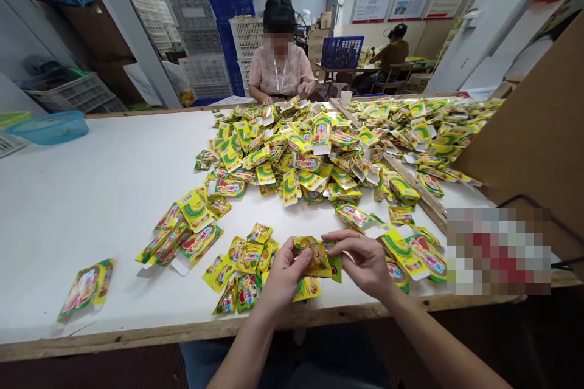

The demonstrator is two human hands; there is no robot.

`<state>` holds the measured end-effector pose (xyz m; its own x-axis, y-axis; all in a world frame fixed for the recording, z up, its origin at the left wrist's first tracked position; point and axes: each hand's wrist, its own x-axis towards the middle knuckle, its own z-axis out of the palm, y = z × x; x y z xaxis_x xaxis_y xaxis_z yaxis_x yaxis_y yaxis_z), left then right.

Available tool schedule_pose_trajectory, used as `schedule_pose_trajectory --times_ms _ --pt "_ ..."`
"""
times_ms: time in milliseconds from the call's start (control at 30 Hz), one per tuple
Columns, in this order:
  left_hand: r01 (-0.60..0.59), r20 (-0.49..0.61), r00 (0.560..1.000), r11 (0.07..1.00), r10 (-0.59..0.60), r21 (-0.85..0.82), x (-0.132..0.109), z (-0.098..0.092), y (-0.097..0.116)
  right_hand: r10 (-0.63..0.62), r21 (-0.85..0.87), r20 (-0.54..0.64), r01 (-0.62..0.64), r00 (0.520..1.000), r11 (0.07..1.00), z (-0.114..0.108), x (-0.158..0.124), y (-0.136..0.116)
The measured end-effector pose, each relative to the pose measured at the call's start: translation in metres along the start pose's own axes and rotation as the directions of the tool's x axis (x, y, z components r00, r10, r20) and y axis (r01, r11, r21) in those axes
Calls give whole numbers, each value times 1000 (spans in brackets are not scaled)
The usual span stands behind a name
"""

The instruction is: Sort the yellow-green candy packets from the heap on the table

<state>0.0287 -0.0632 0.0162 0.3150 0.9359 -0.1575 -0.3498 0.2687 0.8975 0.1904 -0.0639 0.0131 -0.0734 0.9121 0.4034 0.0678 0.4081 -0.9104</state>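
My left hand (286,268) is closed on a small yellow sachet (314,258), the thumb pressed on its front. A green sachet (336,268) pokes out behind its right side. My right hand (365,262) has its bent fingertips at the edge of this green sachet; its thumb is partly hidden. Beneath and left of my hands lies a loose group of yellow and green sachets (246,255). Several printed cartons (196,209) with white open flaps lie farther left. Near my right forearm rest more cartons (426,255). One flat carton (87,289) lies at the far left.
A big heap of cartons (292,152) covers the table's middle, with a wooden strip (420,188) at its right. Across the white table (137,164) sits a person (280,67). A brown cardboard panel (524,127) stands right; a blue basin (50,127) is left.
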Motion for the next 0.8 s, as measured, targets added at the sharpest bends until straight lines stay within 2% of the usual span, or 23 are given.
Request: schedule_pose_trajectory --times_ms 67,133,200,267,367,500,600,700,800 --pt "-134 -106 984 987 143 91 2 1 -7 147 194 -45 -135 988 972 10 -4 2" --pt "-190 -174 959 962 225 196 3 0 -11 299 341 12 -285 954 896 15 -7 6" --pt "-182 -176 957 952 229 248 4 -1 -13 386 335 117 -402 915 852 13 -8 11" --pt "-159 -152 968 958 198 239 5 -3 -13 434 273 179 -468 883 840 7 -7 14" --pt "-144 -158 973 977 169 159 5 -3 -10 489 293 152 -512 859 808 -1 -6 15" --pt "-119 -157 978 987 135 108 3 4 -7 507 379 60 -490 860 785 7 -5 11" --pt "-112 -196 967 964 161 239 5 6 -10 478 415 134 -487 868 769 16 -5 7" --pt "-118 -226 949 911 221 396 7 5 -17 499 474 229 -543 836 693 18 -8 8" --pt "-124 -165 952 821 256 557 10 7 -22 550 503 201 -568 810 652 11 -14 11"
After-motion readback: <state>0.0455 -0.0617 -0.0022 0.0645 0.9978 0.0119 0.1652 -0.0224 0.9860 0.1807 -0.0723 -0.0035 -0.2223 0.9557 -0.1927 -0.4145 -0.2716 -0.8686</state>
